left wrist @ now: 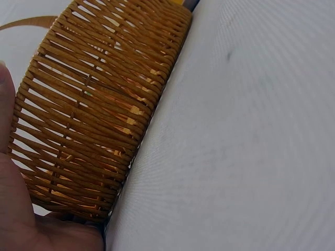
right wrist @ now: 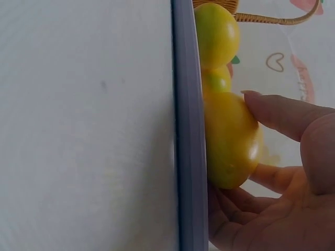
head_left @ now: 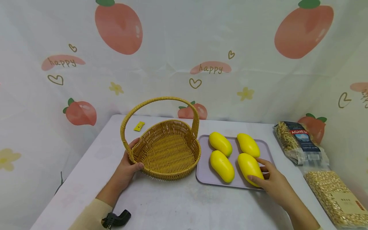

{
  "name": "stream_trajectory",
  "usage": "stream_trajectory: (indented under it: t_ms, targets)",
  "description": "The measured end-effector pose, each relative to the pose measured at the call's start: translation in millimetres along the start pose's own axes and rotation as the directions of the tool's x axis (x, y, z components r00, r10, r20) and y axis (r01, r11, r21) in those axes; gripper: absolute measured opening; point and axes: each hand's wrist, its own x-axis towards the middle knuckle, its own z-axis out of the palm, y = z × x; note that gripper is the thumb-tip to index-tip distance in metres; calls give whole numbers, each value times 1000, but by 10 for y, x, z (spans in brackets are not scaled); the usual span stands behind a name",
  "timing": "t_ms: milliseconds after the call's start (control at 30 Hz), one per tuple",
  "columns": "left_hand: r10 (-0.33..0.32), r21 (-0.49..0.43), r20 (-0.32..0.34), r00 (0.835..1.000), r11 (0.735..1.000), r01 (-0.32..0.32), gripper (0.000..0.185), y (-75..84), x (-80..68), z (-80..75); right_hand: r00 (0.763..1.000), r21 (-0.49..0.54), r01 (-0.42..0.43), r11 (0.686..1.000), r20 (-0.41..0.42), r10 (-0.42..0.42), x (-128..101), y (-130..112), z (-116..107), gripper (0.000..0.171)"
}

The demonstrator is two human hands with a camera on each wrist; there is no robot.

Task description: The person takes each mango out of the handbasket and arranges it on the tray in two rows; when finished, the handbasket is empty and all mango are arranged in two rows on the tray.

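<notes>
1. My left hand sits at the near-left rim of the wicker basket. The thumb is hooked over the rim and the other fingers curl round the outside wall, so I am gripping it. The left wrist view is nearly filled by the basket's woven side; only my thumb edge and a bit of palm show at its left border, and my other fingers are out of sight there.
2. The basket stands on the counter, its handle arching upright. Just beside its right side is the lilac tray; I cannot tell whether the two touch.
3. Four yellow mangoes lie on the tray in two rows. The right wrist view looks along the tray's edge, so the mangoes stack behind each other and only parts of them can be made out.
4. My right hand is curled round the near-right mango: fingers along its right flank, thumb under its near tip. It lies on the tray, in my grasp.
5. Two bags of dried food lie at the far right, the nearer one cut off by the frame.
</notes>
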Motion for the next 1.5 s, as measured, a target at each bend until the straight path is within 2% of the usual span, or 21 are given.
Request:
stream_trajectory:
  t_ms: [800,1267,1500]
  targets:
    - [0,29,-4,1000,1000,0,87,-24,-5,-42,999,1,49,999,17,-49,23,-18,30,87]
    - [-8,55,-23,1000,998,9,87,-67,41,-46,999,11,42,999,8,-43,71,7,26,88]
    - [-14,74,-37,999,997,16,87,-73,50,-51,998,51,65,997,-8,-65,71,18,-30,90]
